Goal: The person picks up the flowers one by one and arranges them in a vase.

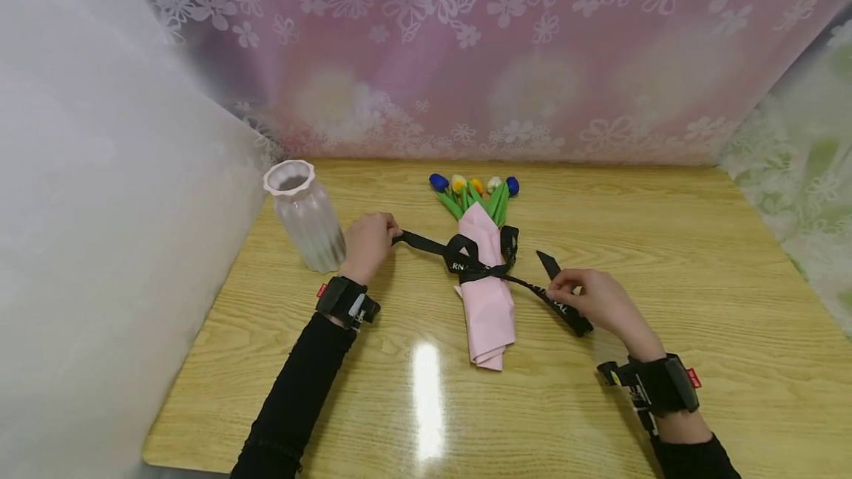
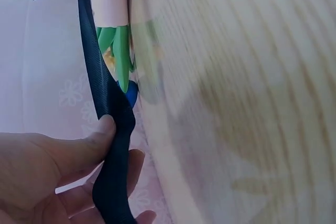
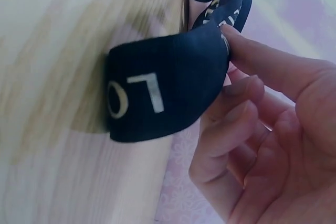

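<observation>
A bouquet of tulips (image 1: 494, 202) in blue, yellow and white, wrapped in pink paper (image 1: 489, 316), lies on the table with its blooms away from me. Round its middle runs a black ribbon (image 1: 466, 265) with pale lettering, tied in a bow with loops on both sides. My left hand (image 1: 368, 246) pinches the ribbon's left tail between thumb and fingers; the left wrist view shows the ribbon (image 2: 113, 98) stretching from there to the wrap. With thumb and fingertips my right hand (image 1: 595, 301) pinches the right tail, whose lettered end (image 3: 163, 87) curls beyond the fingers.
A pale ribbed vase (image 1: 306, 224) with a wavy rim stands at the table's left, close behind my left hand. The wooden table (image 1: 699, 242) meets a pink floral curtain (image 1: 466, 58) at the back. A white covering (image 1: 120, 168) borders the left side.
</observation>
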A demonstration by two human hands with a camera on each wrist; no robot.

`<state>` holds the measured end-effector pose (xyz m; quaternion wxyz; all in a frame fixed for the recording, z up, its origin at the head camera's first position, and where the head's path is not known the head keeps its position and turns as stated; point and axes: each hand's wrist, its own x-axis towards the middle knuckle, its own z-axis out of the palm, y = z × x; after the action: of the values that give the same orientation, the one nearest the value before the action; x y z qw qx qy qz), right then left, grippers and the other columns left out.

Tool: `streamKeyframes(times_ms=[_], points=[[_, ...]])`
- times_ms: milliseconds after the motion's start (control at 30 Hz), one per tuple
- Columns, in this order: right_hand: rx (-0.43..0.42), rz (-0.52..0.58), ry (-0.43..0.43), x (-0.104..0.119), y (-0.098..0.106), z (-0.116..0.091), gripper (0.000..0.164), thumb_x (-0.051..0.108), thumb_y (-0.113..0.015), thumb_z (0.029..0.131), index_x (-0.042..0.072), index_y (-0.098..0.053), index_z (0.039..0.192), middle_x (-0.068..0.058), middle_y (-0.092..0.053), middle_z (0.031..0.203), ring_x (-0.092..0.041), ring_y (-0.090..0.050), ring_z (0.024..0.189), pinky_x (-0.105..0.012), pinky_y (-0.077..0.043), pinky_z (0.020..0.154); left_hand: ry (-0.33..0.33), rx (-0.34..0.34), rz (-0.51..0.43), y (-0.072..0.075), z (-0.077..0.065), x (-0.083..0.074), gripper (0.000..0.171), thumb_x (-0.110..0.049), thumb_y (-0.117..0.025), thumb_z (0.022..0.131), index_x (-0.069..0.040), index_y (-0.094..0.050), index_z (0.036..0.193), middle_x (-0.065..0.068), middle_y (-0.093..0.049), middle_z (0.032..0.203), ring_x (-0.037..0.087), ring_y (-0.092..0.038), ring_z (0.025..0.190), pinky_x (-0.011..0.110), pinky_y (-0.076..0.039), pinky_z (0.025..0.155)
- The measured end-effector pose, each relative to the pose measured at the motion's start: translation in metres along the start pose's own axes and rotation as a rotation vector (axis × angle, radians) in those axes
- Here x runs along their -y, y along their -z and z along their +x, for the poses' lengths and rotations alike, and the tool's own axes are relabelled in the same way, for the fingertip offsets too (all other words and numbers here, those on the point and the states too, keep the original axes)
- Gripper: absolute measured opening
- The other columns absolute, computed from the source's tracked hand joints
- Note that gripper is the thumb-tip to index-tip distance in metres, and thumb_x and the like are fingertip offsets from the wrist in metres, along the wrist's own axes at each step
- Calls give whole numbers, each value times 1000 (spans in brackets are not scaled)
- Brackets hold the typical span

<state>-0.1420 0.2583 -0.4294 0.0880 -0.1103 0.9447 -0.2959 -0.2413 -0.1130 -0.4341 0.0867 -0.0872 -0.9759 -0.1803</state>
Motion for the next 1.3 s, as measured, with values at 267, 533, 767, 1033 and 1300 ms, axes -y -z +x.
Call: streamKeyframes(times_ms=[267, 533, 767, 1033, 1300], points=[[-3, -58, 40, 10, -4, 9, 19, 32, -70, 98, 14, -76, 101, 2, -71, 87, -14, -56, 69, -31, -42, 64, -147, 14, -4, -11, -2, -16, 29, -23, -71, 97, -7, -71, 122, 15, -70, 111, 32, -68, 92, 45, -58, 77], [-11, -84, 57, 36, -18, 26, 26, 36, -67, 99, 12, -76, 104, -7, -74, 98, -16, -57, 70, -30, -41, 62, -310, 4, -58, -26, 7, -36, 53, -6, -72, 95, -11, -55, 145, 15, -52, 146, 40, -54, 126, 57, -46, 103], [-38, -40, 46, 47, -31, 33, 19, 34, -73, 95, 15, -74, 97, -2, -73, 91, -15, -44, 58, -27, -31, 54, -363, 93, -18, -36, 8, -43, 18, -13, -75, 93, -20, -78, 110, 0, -73, 116, 28, -61, 117, 61, -35, 112], [-81, -57, 58, 46, -32, 32, 13, 28, -73, 95, 15, -75, 95, -2, -72, 86, -13, -50, 59, -27, -37, 53, -324, 25, -42, -34, 6, -43, 8, -32, -76, 89, -26, -81, 90, -10, -77, 90, 16, -69, 91, 61, -30, 115], [-115, -74, 79, 36, -24, 27, 10, 25, -74, 94, 16, -75, 91, -2, -74, 88, -12, -48, 59, -26, -37, 53, -247, -27, -39, -26, 7, -31, 8, -28, -74, 93, -24, -81, 90, -8, -77, 87, 15, -71, 86, 56, -40, 105]])
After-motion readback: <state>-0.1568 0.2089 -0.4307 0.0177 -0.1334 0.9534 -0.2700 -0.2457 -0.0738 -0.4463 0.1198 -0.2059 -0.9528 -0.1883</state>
